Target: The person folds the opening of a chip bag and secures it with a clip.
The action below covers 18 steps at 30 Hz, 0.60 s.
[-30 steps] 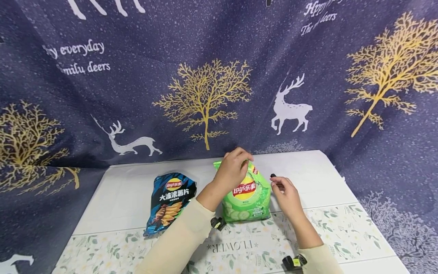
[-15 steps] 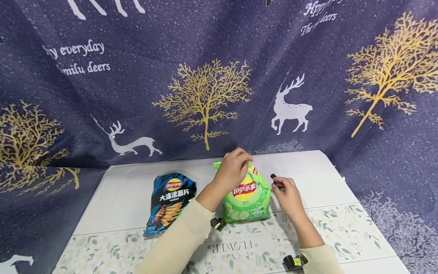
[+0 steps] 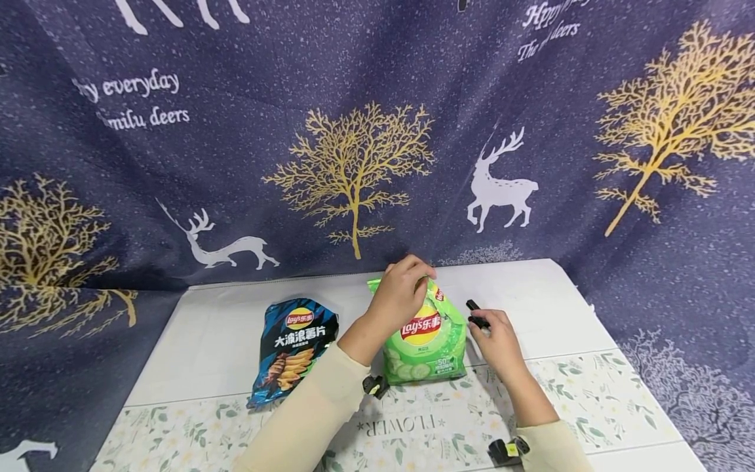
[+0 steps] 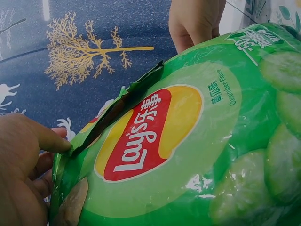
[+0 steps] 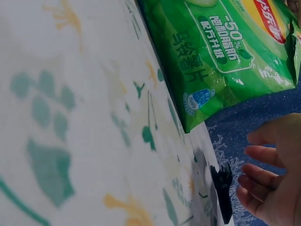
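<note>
A green Lay's chip bag (image 3: 421,357) stands on the table, its torn top folded over toward the front. My left hand (image 3: 400,294) grips that top at its left part; in the left wrist view the thumb and fingers of the left hand (image 4: 23,165) pinch the edge. To the right of the bag lies a small black clip-like object (image 3: 474,305), with a ragged end in the right wrist view. Beside it is my right hand (image 3: 497,337), fingers loosely bent; in the right wrist view a gap shows between the fingers (image 5: 263,176) and the black object (image 5: 223,188).
A blue-black Lay's chip bag (image 3: 297,347) lies flat to the left, partly behind my left sleeve. The white table (image 3: 566,308) has a floral cloth strip (image 3: 590,387) across its front. A dark blue curtain (image 3: 377,65) with deer and trees hangs behind.
My right hand has drawn slightly back, and more of the black object now shows. The left hand and both bags have stayed in place.
</note>
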Tool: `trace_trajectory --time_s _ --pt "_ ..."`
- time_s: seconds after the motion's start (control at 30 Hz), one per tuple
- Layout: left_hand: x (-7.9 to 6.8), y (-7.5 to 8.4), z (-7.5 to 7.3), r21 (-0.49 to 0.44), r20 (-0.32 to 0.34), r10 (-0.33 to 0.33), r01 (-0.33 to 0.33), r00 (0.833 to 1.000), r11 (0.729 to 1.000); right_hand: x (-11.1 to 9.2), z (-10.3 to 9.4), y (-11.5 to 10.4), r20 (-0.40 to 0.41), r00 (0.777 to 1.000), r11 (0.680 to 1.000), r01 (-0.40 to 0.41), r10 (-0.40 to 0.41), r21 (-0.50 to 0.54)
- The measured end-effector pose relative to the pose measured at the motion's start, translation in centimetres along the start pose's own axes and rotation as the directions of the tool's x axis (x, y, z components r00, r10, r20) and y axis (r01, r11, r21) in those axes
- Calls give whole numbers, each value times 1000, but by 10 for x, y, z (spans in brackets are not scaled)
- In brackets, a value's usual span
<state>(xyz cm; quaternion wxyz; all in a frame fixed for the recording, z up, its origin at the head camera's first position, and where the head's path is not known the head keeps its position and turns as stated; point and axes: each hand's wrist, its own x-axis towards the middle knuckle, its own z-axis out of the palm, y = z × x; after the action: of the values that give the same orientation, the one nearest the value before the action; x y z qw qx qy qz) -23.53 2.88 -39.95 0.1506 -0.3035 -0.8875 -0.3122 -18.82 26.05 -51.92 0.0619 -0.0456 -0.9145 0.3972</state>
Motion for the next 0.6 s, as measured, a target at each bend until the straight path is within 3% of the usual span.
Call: trace_trajectory --time_s 0.6 --pt "-1 0 -2 0 -13 14 -14 1000 1000 0 4 2 68 998 994 19 -11 -111"
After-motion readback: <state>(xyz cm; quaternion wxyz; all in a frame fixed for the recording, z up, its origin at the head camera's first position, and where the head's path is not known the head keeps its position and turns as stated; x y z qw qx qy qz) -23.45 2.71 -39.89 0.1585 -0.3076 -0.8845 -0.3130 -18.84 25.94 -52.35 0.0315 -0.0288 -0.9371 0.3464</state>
